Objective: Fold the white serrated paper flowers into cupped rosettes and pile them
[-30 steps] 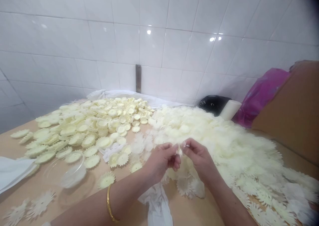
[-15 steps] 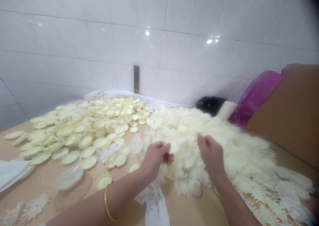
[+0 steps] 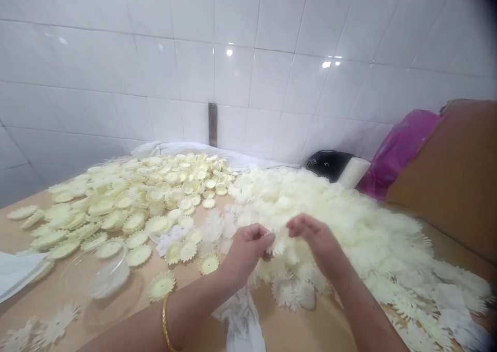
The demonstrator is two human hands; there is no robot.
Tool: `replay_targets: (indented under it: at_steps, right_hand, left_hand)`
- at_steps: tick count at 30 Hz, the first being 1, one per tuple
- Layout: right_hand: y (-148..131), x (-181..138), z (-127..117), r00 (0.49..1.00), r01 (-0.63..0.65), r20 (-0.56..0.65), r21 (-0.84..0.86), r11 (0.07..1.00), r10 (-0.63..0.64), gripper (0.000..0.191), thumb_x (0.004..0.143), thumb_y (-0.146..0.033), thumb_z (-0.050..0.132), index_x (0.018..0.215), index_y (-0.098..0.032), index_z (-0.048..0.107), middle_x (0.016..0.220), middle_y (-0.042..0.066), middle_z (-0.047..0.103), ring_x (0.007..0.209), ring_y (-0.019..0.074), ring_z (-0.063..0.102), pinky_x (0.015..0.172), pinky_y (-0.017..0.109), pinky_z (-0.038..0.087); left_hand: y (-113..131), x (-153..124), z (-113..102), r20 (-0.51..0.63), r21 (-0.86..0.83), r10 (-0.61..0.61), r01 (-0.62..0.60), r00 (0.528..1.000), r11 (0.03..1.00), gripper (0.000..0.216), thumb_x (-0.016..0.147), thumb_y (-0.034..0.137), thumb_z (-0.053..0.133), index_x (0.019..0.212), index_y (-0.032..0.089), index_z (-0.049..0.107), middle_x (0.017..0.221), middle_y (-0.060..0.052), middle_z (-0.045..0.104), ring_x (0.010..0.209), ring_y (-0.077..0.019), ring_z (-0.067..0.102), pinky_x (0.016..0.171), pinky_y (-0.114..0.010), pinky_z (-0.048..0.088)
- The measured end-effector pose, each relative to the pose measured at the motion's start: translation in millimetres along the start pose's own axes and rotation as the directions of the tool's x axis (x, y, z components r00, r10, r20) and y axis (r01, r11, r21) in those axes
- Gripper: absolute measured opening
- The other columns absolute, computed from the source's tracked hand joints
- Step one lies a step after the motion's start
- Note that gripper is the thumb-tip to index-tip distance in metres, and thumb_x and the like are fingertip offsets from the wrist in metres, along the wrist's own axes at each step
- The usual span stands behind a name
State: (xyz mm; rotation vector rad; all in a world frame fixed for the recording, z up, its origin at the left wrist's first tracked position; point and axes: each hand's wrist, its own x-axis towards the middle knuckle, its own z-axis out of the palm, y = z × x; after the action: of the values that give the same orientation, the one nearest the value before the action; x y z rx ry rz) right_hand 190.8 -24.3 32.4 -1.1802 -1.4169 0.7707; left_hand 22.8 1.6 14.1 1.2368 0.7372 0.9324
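Observation:
My left hand [image 3: 251, 246] is closed, with thumb and fingers pinching a pale petal-edged disc [image 3: 276, 246] that looks like a thin flower cutout. To its right, my right hand [image 3: 314, 238] hovers with fingers stretched toward the disc. I make out nothing in it, and its fingertips are slightly blurred. Both hands are in front of a big heap of thin, loose pale cutouts [image 3: 330, 207]. Left of the hands lies a second heap, of thicker, yellowish, notched discs [image 3: 128, 191], which look like stacked cutouts.
A clear plastic bowl [image 3: 111, 277] sits at left, near white sheets [image 3: 19, 272]. Crumpled white cloth [image 3: 243, 323] lies at the table's front. Behind the right heap are a white roll [image 3: 354, 172], a black object [image 3: 328, 163], a purple bag [image 3: 399, 145] and a cardboard box [image 3: 450, 171]. A tiled wall [image 3: 248, 72] closes the back.
My right hand has moved left and slightly down, closer to my left hand, and its fingers reach further out. My left hand has shifted slightly right, still holding the disc.

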Motion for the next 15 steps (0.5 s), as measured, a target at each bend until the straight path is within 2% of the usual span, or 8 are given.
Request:
replay_targets:
  at_steps: [3,5,8,11,15]
  right_hand:
    - [-3.8,-4.4,16.3,0.981,-0.023,0.187,-0.129,0.991,0.047,0.03,0.074,-0.044,0.055,0.091,-0.019,0.061,0.082,0.004,0.061,0.08,0.0188,0.055,0.074,0.033,0.044]
    - [-6.8,-6.9,20.5,0.963,-0.03,0.264,-0.084,0.996,0.051,0.028,0.077,-0.041,0.053,0.093,-0.018,0.06,0.084,0.005,0.062,0.081,0.0187,0.056,0.076,0.034,0.044]
    - [-9.6,-8.5,22.9,0.928,-0.094,0.368,0.083,0.992,0.057,0.02,0.076,-0.036,0.056,0.082,-0.018,0.058,0.075,0.003,0.062,0.075,0.0177,0.058,0.075,0.035,0.045]
    - [-11.0,-8.8,26.3,0.914,-0.161,0.401,0.224,0.961,0.059,0.014,0.074,-0.031,0.059,0.076,-0.018,0.053,0.071,0.001,0.062,0.071,0.0167,0.06,0.074,0.035,0.045]
    - [-10.8,-8.7,29.0,0.918,-0.177,0.393,0.277,0.944,0.057,0.014,0.075,-0.029,0.058,0.071,-0.018,0.049,0.066,-0.001,0.059,0.066,0.0156,0.059,0.068,0.033,0.045]
  left_hand:
    - [2.6,-1.5,1.5,-0.009,0.008,0.023,-0.023,1.0,1.0,0.024,0.067,0.034,0.062,0.059,0.015,0.049,0.054,0.002,0.045,0.052,-0.0082,0.044,0.054,-0.023,0.037]
    - [3.2,-1.8,2.3,-0.011,-0.003,0.031,-0.031,0.999,1.0,0.025,0.066,0.032,0.063,0.057,0.015,0.046,0.051,0.003,0.045,0.051,-0.0081,0.043,0.052,-0.022,0.035]
    - [1.5,-1.1,2.6,-0.035,-0.03,0.029,-0.03,0.999,0.999,0.029,0.064,0.029,0.065,0.054,0.016,0.041,0.046,0.005,0.042,0.047,-0.0073,0.041,0.05,-0.022,0.032]
    - [-1.9,0.4,2.1,-0.062,-0.089,-0.008,0.002,0.998,0.996,0.036,0.06,0.029,0.068,0.052,0.017,0.035,0.045,0.007,0.036,0.044,-0.006,0.039,0.049,-0.022,0.031]
    - [-5.0,1.6,1.4,-0.016,-0.185,-0.093,0.089,0.996,0.979,0.041,0.059,0.03,0.07,0.052,0.017,0.032,0.047,0.007,0.033,0.045,-0.0062,0.04,0.048,-0.022,0.03]
